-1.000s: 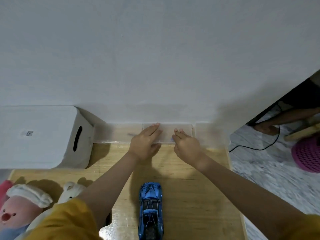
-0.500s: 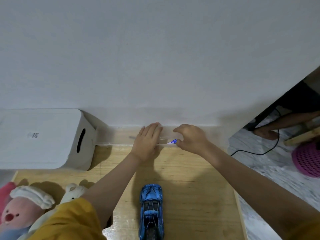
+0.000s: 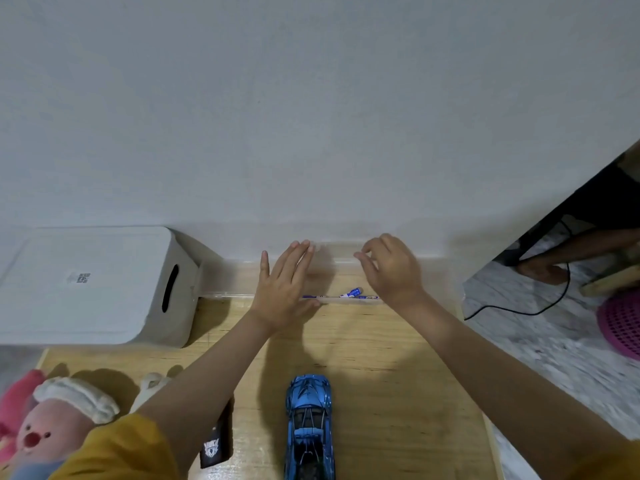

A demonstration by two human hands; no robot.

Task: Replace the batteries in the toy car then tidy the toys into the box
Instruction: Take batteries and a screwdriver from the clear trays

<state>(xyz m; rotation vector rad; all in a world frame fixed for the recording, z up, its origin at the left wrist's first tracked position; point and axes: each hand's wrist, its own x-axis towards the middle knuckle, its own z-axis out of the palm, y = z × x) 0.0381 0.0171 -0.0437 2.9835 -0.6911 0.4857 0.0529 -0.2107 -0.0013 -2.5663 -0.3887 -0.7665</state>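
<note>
The blue toy car lies on the wooden table, nose toward the wall. At the table's back edge, a shallow clear plastic case sits against the wall. Small blue-and-white batteries show inside it, between my hands. My left hand lies flat on the case with its fingers stretched out. My right hand has its fingertips pinched on the edge of the raised clear lid. The white storage box stands at the back left, lid on.
A pink plush toy and a white plush lie at the front left. A small black item rests beside my left forearm. Right of the table are a stone floor, a black cable, a pink basket and another person's foot.
Both hands lay on the closed clear case. My right hand has since pinched the lid and raised it toward the wall, which uncovered the batteries; my left hand stayed flat on the case.
</note>
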